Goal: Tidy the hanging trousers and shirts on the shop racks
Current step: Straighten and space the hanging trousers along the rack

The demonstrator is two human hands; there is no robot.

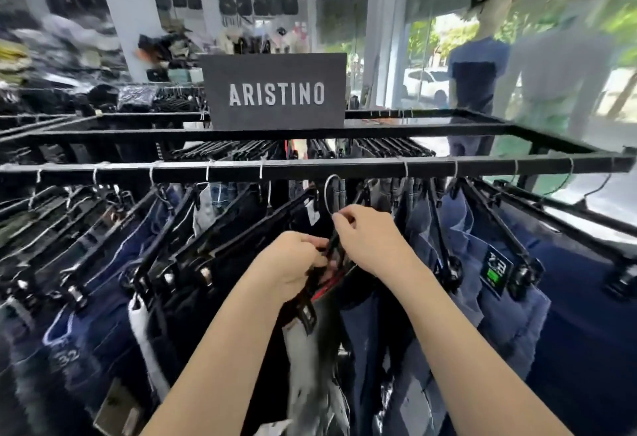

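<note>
A black rack rail (310, 168) runs across the view with several pairs of dark and blue jeans on black clip hangers. In the middle, a black clip hanger (306, 301) carrying dark trousers (310, 360) is off the rail, its metal hook (332, 194) just below the bar. My left hand (293, 263) grips the hanger bar and the waistband. My right hand (365, 235) pinches the base of the hook. Blue jeans (482, 284) hang to the right, dark jeans (113, 297) to the left.
A black ARISTINO sign (275, 91) stands on the rack top. A second row of hangers (379, 148) hangs behind. Mannequins (479, 74) stand at the glass front on the right. Shelves with bags and folded clothes (241, 5) fill the back left.
</note>
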